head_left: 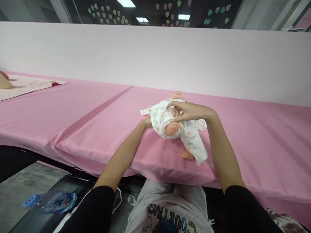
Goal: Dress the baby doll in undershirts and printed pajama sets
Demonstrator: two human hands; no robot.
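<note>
A baby doll (pixel 178 94) lies on the pink sheet with its head toward the wall. White printed baby clothes (pixel 194 144) cover most of its body. One bare foot (pixel 172 128) pokes out of bunched white cloth, and the other foot (pixel 187 154) rests beside the lower trouser leg. My left hand (pixel 147 121) reaches under the cloth at the doll's left side; its fingers are hidden. Above the doll's middle, my right hand (pixel 181 110) is bent at the wrist, with a ring on one finger. Its fingers are loosely curled and apart, the thumb close to the cloth around the raised foot.
The pink sheet (pixel 92 106) covers a long table against a white wall (pixel 145 55). On the far left, part of another doll or limb (pixel 5 82) lies on a pale cloth (pixel 29 85). A plastic bottle (pixel 52 202) lies on a black chair (pixel 77 184) at lower left.
</note>
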